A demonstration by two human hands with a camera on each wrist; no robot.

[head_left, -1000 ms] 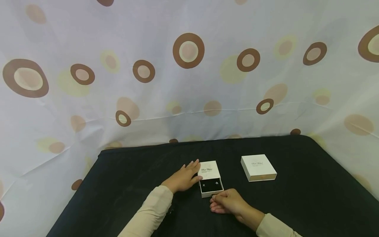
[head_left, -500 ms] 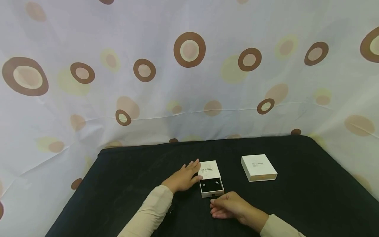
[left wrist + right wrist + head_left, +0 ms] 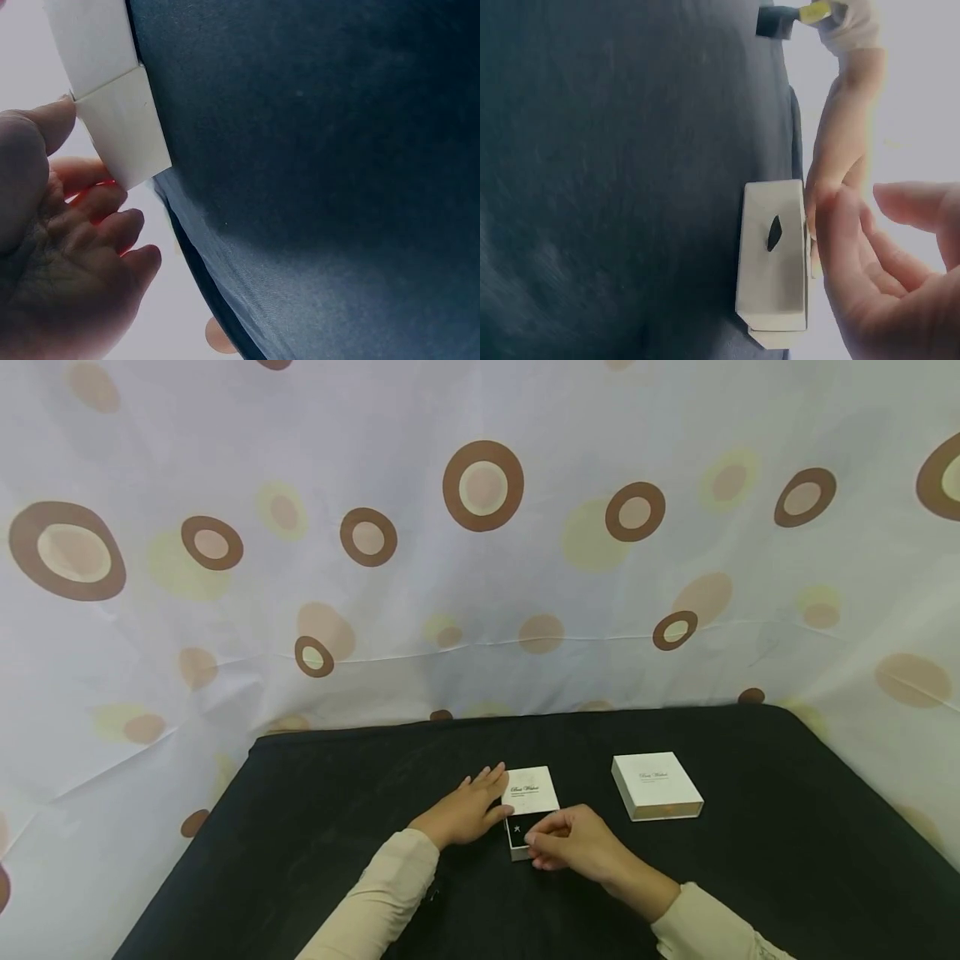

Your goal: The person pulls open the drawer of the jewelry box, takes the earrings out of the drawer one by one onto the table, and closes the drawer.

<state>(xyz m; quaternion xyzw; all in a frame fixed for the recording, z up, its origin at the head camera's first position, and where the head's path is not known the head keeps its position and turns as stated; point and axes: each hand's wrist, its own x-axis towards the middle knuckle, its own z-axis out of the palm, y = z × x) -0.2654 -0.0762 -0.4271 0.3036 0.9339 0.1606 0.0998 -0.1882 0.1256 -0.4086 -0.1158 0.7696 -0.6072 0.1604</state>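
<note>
A white jewelry box with dark lettering lies on the black cloth. Its drawer is pulled out toward the person, showing a black pad with a small silver star-shaped earring. My left hand rests along the box's left side, fingers extended, thumb at the cover's front edge. Over the drawer's right half hovers my right hand, hiding the second earring there. In the right wrist view its thumb and index finger stand apart above the drawer front, which carries a black ribbon tab.
A second, larger white box with similar lettering sits to the right on the black cloth. Behind the table hangs a white curtain with brown and yellow circles.
My right hand has moved from the ribbon tab in front of the drawer up over the drawer's right half, covering the right earring. The left hand and both boxes have stayed put.
</note>
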